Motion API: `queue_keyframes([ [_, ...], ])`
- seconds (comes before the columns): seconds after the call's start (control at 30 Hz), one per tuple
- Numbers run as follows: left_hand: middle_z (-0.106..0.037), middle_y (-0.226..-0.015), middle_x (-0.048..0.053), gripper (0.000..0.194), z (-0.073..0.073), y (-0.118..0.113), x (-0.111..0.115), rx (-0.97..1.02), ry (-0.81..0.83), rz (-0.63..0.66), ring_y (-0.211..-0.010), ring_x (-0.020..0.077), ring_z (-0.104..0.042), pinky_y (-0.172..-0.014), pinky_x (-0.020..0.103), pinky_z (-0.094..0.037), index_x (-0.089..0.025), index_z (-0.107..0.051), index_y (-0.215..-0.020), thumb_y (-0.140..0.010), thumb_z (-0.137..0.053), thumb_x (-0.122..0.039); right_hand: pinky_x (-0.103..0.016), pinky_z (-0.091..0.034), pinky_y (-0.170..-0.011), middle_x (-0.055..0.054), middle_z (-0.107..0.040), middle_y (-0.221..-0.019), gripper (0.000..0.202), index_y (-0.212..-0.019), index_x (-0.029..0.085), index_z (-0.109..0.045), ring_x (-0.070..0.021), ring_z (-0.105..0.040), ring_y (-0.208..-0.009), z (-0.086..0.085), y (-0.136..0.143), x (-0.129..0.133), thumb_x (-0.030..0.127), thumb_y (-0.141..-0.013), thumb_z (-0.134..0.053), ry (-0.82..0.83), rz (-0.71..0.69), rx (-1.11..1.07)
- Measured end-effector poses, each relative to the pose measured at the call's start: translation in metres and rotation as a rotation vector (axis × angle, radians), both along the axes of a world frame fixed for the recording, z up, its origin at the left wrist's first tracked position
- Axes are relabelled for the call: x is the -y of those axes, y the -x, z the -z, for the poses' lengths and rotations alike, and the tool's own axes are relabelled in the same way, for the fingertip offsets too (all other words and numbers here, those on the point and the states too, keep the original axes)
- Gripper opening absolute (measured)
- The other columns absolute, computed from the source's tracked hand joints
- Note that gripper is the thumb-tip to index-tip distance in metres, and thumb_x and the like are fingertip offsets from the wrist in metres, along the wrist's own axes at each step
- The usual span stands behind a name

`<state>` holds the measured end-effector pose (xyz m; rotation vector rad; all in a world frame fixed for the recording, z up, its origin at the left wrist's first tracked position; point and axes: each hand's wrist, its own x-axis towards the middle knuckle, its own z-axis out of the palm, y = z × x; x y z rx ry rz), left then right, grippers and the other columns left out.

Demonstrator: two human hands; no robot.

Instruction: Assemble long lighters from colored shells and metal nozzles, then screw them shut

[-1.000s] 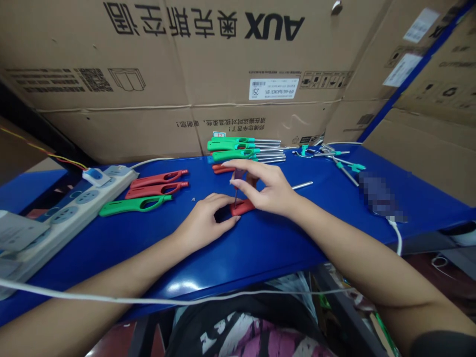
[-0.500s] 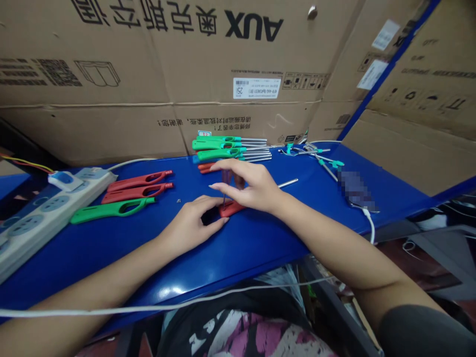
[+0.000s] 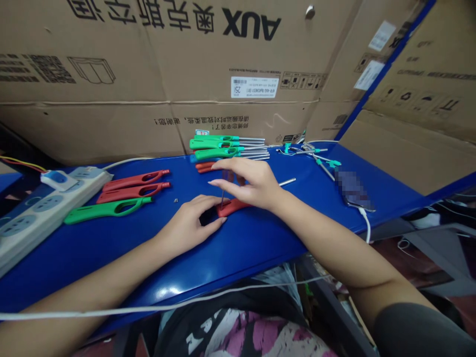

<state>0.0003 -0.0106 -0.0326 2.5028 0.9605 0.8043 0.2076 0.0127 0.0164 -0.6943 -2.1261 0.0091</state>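
The left grip [image 3: 189, 223] pinched the near end of a red lighter [image 3: 234, 207] between thumb and fingers. The right grip [image 3: 256, 181] grasped a slim screwdriver [image 3: 222, 196], its tip down on the lighter, which lay on the blue surface [image 3: 253, 248] between both grips, partly under the right one. Left of the left grip lay two red lighter bodies [image 3: 119, 194] and a green lighter body [image 3: 92, 212]. Just beyond the right grip was a lighter pile [image 3: 219, 153] with metal tubes.

Facing the grips stood a cardboard box [image 3: 122, 129], printed upside down with "AUX" and "奥克斯空调"; lower down it read "师傅您辛苦了! 请在搬运时对我温柔些,谢谢您!" Its white label [image 3: 255, 87] showed "25"; the smaller print was hard to read
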Motion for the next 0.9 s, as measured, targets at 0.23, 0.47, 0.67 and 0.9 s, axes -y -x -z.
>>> queue_keyframes([
  [0.23, -0.074, -0.114, 0.006, 0.028, 0.0001, -0.0006, 0.0004, 0.015, 0.009, -0.011, -0.105, 0.0247, -0.068, -0.097, 0.041, -0.054, -0.021, -0.067, -0.115, -0.091, -0.061, -0.034, -0.027, -0.058, -0.081, -0.008, -0.069, -0.123, 0.036, -0.138, 0.017, -0.051, -0.0109, -0.068, -0.086, 0.0026, 0.0049, 0.0011, 0.026, -0.105, -0.038, 0.195, -0.152, -0.010],
  [0.47, -0.074, -0.114, 0.006, 0.030, -0.0005, -0.0003, 0.0010, 0.004, 0.004, -0.022, -0.104, 0.0249, -0.069, -0.097, 0.041, -0.054, -0.022, -0.067, -0.118, -0.091, -0.061, -0.033, -0.028, -0.056, -0.090, -0.007, -0.071, -0.117, 0.033, -0.126, 0.017, -0.062, -0.0142, -0.067, -0.098, 0.0000, -0.0006, 0.0004, 0.036, -0.100, -0.053, 0.079, -0.149, 0.002],
  [0.67, -0.074, -0.113, 0.006, 0.027, -0.0009, -0.0003, 0.0006, 0.007, 0.013, -0.011, -0.105, 0.0244, -0.068, -0.097, 0.040, -0.054, -0.021, -0.067, -0.114, -0.091, -0.061, -0.033, -0.026, -0.057, -0.085, -0.007, -0.071, -0.121, 0.034, -0.131, 0.016, -0.059, -0.0106, -0.069, -0.089, 0.0016, 0.0048, 0.0029, 0.027, -0.104, -0.041, 0.182, -0.188, -0.053],
  [0.9, -0.073, -0.116, 0.006, 0.029, -0.0015, -0.0007, 0.0004, -0.001, 0.012, -0.003, -0.108, 0.0248, -0.067, -0.098, 0.041, -0.053, -0.021, -0.066, -0.118, -0.091, -0.061, -0.032, -0.028, -0.054, -0.093, -0.007, -0.073, -0.116, 0.031, -0.120, 0.017, -0.066, -0.0148, -0.069, -0.100, 0.0022, -0.0001, 0.0010, 0.034, -0.102, -0.049, 0.050, -0.121, -0.035],
])
